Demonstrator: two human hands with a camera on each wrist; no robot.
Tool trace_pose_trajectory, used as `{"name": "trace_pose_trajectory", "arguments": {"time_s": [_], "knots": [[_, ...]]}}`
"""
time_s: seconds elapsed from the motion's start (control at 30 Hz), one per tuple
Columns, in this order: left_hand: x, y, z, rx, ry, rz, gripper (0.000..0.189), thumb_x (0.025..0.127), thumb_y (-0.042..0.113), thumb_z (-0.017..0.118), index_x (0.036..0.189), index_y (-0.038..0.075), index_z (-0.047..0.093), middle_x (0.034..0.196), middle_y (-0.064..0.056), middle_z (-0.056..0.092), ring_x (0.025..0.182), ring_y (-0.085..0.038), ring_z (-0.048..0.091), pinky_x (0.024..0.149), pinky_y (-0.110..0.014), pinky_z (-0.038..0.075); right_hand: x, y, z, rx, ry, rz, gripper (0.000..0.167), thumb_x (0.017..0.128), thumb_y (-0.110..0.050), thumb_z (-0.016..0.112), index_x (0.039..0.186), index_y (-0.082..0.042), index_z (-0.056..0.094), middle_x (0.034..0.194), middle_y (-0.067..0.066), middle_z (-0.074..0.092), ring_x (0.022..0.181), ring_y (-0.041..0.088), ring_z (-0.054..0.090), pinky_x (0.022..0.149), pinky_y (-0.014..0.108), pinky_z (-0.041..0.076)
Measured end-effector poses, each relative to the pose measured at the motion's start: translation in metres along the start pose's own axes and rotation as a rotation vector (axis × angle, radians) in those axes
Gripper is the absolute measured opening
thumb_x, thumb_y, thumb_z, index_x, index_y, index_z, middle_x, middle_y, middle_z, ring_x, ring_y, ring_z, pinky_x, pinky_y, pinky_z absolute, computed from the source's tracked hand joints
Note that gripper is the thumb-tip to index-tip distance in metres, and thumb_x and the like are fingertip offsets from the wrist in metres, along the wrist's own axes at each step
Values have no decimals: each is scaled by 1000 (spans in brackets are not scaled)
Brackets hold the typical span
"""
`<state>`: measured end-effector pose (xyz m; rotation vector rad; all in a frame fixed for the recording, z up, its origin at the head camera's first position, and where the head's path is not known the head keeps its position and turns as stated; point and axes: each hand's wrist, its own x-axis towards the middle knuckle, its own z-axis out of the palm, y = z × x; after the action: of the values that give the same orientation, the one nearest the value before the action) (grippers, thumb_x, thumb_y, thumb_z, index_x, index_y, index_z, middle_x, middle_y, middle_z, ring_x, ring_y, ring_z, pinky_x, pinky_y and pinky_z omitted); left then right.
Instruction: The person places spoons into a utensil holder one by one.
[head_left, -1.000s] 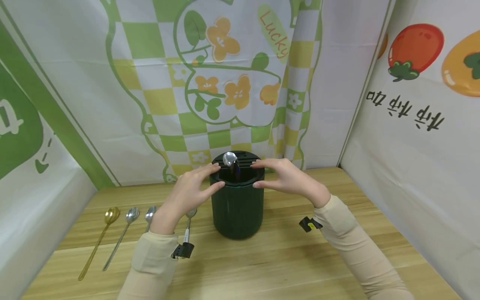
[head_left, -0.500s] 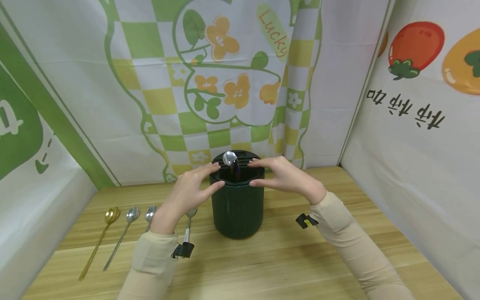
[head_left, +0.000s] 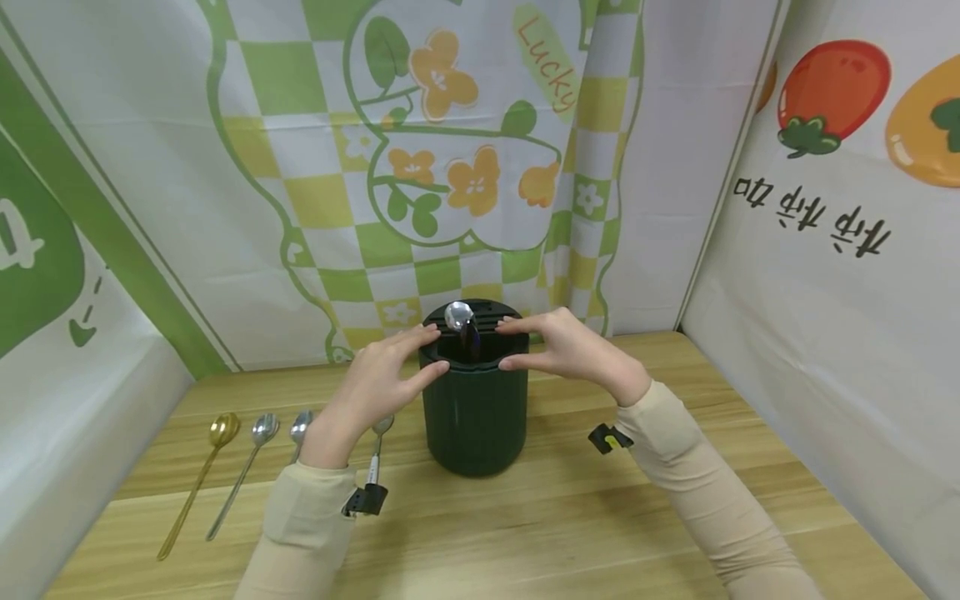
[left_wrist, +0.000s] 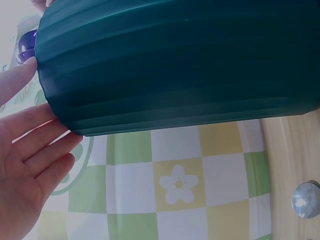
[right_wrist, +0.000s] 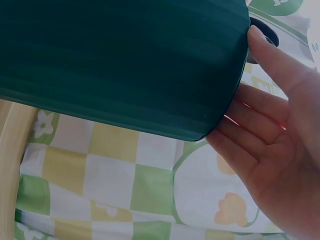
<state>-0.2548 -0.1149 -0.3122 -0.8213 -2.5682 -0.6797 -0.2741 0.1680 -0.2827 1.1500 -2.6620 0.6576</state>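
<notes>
- The dark green container stands upright on the wooden counter, its ribbed side showing in the left wrist view.
- The left hand is at the container's left rim, its fingers extended and its thumb spread away from them, the tips touching the rim.
- The right hand is at the container's right rim, likewise spread, with the thumb nearer the front and the fingers farther back.
- A shiny round-headed utensil sticks up from the container's opening, between the hands.
- Just left of the container lies a labelled spoon, partly hidden by the left wrist.
- Farther left of the container lie a partly covered silver spoon, a second silver spoon and, farthest out, a gold spoon.
- Behind the container hangs a checked cloth.
</notes>
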Motion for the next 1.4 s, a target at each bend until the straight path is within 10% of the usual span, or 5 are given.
{"name": "trace_pose_trajectory", "arguments": {"time_s": [1.4], "knots": [[-2,0,2,41,36,39,55,92,50,55,133,14,56,140,-5,52,128,-28,49,104,-47,42,2,1,-2,25,-6,40,56,82,-42,71,127,-10,62,131,9,59,60,1,64,70,23,51]]}}
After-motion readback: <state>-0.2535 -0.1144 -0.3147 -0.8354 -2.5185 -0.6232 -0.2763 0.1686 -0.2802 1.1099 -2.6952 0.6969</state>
